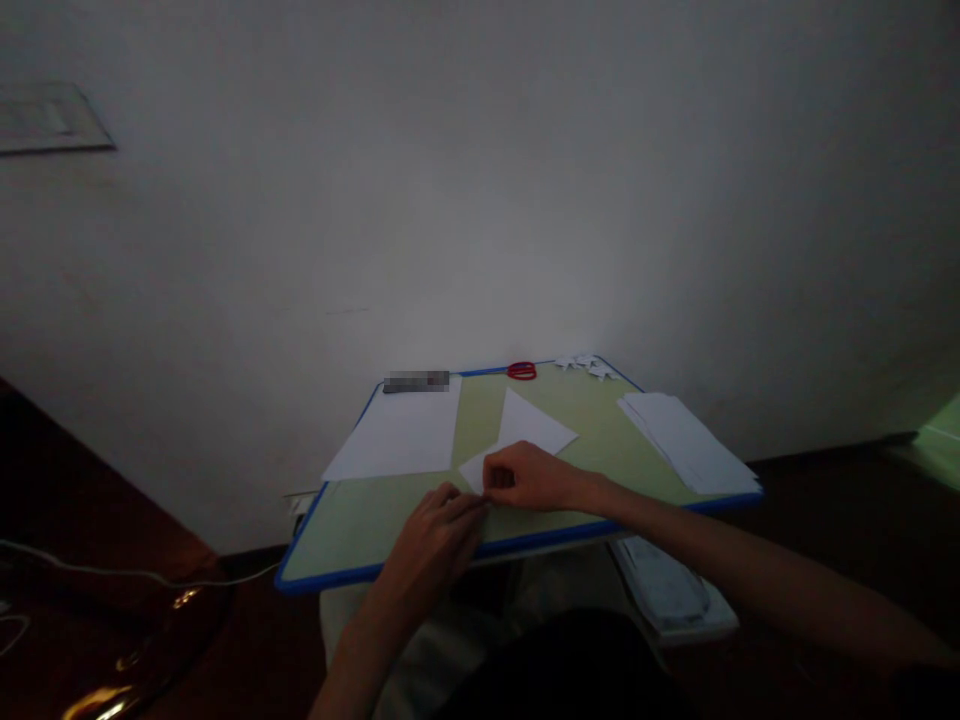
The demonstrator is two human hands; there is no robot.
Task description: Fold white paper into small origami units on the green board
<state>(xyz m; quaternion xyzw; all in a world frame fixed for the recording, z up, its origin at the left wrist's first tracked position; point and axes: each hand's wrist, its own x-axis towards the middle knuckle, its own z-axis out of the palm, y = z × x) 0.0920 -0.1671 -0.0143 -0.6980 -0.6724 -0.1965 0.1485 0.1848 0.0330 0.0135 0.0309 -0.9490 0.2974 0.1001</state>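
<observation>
A folded sheet of white paper (531,424) lies near the middle of the small table, one pointed corner toward the far side and another to the right. My right hand (534,476) pinches its near end, thumb and fingers curled together. Close against it, my left hand (442,525) holds the same near edge with its fingers pressed together over the table's front edge. The fingertips of both hands meet there, and they hide the exact fold of the paper.
The light green table (390,520) has a blue rim. A white sheet (405,435) lies left, below a dark pixelated object (416,382). Red-handled scissors (522,371) and folded paper pieces (586,364) sit at the back; a paper stack (682,440) lies right. A wall (480,200) stands behind.
</observation>
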